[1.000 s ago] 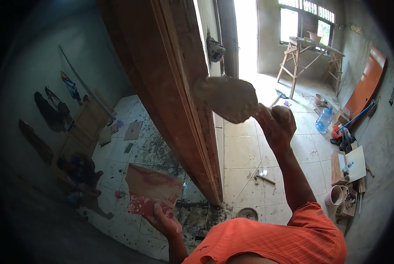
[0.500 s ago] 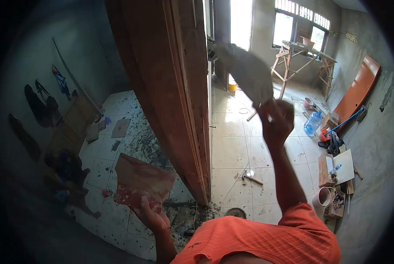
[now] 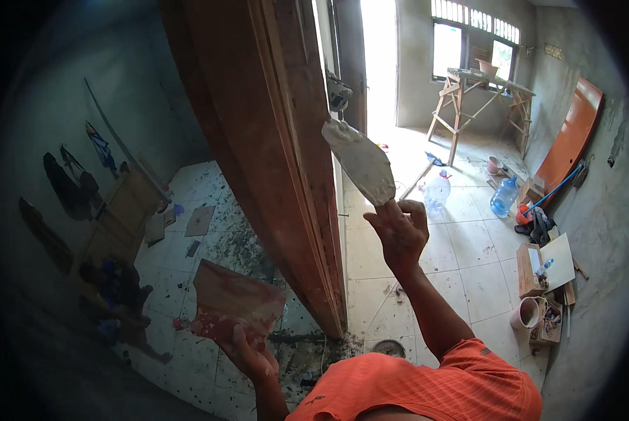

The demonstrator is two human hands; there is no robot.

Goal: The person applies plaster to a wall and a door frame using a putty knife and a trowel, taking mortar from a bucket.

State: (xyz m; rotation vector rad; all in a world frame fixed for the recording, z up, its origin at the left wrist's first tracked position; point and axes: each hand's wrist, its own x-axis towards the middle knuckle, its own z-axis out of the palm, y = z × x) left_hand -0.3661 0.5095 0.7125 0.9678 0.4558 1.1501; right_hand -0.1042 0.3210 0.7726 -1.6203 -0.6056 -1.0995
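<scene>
My right hand [image 3: 402, 235] is raised, its fingers closed on the lower end of a flat, pale grey smeared scraper blade [image 3: 362, 165]. The blade's far tip comes up to the edge of the brown wooden door frame [image 3: 286, 140]; I cannot tell whether it touches. Lower and to the left, my left hand [image 3: 248, 354] grips a flat reddish-brown board [image 3: 237, 298] by its near edge, thumb on top. Pale and red smears cover the board's near part. A grey metal fitting [image 3: 339, 92] sits beside the frame, just beyond the blade's tip.
A wooden trestle [image 3: 458, 105] stands by the far windows. Along the right wall are an orange panel [image 3: 574, 133], a blue water jug [image 3: 504, 196], a pink bucket [image 3: 527, 313] and boxes. A round dish [image 3: 389, 348] lies near the frame's foot. Debris marks the left room's tiles.
My right hand has come down and left with the scraper blade, bringing its tip to the door frame's edge. My left hand still holds the board, slightly lower in view.
</scene>
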